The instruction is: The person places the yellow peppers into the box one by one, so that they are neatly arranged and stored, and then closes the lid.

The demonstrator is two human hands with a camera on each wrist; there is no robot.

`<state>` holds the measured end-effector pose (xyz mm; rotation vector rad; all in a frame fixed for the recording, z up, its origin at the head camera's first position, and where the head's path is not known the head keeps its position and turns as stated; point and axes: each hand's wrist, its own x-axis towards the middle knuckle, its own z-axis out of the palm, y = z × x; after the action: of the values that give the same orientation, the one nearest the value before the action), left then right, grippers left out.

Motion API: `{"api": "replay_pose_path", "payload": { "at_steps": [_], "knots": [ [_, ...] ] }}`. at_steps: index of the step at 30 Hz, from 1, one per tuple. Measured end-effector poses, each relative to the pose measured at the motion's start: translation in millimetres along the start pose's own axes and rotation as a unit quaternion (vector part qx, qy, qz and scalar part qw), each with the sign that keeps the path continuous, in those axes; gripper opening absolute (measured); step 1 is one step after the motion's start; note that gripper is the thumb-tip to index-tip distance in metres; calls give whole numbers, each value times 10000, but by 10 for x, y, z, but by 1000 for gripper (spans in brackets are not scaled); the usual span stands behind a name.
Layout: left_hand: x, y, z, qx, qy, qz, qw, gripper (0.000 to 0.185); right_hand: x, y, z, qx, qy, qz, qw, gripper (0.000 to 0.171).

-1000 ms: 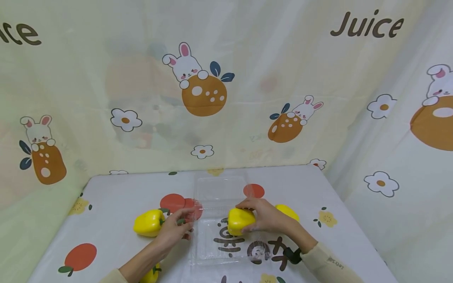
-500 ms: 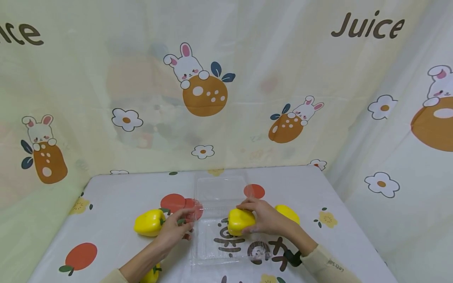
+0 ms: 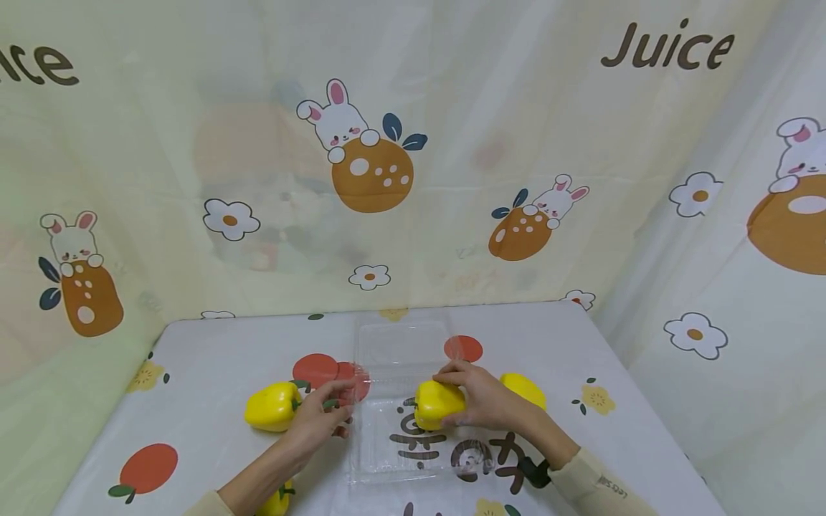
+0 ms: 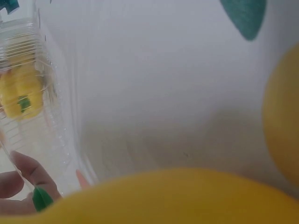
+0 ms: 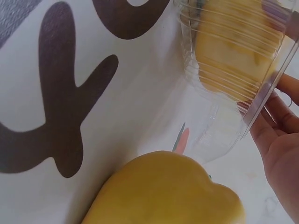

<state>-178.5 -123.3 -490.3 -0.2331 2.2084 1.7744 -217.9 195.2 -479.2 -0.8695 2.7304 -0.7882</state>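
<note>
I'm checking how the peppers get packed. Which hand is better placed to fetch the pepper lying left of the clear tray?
Probably the left hand: it rests at the clear tray's left edge, right beside that yellow pepper. The right hand is busy gripping another pepper inside the tray.

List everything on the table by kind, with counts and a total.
Yellow bell peppers: 4 — one in the tray under the right hand, one behind that hand, one left, one at the bottom edge.
Clear plastic tray: 1
Total: 5
</note>
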Motion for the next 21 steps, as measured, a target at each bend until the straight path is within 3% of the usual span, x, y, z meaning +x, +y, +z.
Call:
{"api": "replay_pose_path", "payload": {
  "at_steps": [21],
  "knots": [
    [25,-20,3,30,56,5,10000,47,-16,-25,-95,-11,-149,-7,9999,67]
  ]
}}
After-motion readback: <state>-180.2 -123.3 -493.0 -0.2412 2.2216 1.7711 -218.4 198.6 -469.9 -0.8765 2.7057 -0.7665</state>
